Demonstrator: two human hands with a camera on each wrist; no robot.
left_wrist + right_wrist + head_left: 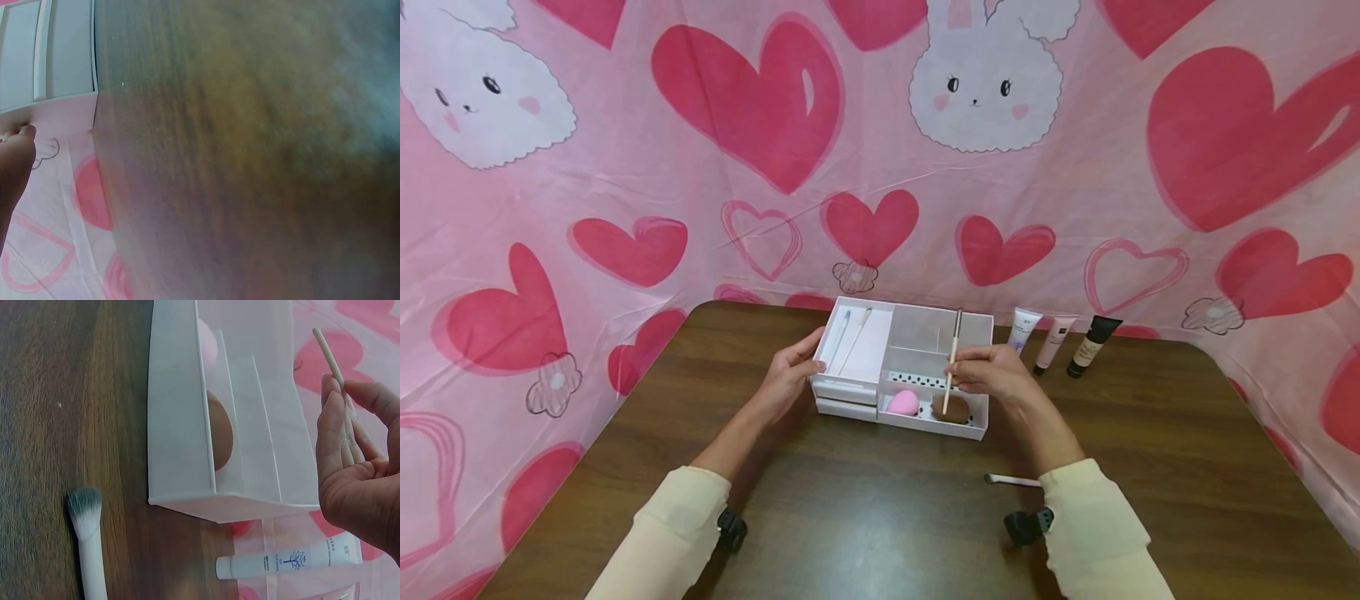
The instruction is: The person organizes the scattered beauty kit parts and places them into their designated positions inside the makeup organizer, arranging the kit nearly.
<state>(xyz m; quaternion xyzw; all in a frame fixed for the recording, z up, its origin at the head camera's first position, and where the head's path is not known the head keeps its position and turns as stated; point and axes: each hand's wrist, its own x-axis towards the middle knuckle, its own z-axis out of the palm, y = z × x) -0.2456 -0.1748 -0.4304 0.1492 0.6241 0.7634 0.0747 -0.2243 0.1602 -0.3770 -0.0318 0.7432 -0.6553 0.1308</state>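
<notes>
A white makeup organizer stands on the table, with drawers under its left part and open compartments on the right. My left hand holds its left side, thumb at the front corner. Above the right compartments, my right hand pinches a slim makeup brush between thumb and fingers, its pale handle pointing down. Two slim tools, including a thin brush, lie on the organizer's top left. The front compartment contains a pink makeup sponge and a brown rounded item.
Right of the organizer stand a white tube, a pink tube and a black-capped tube. A white-handled makeup brush lies on the wooden table near my right forearm. A pink heart-patterned cloth hangs behind the table.
</notes>
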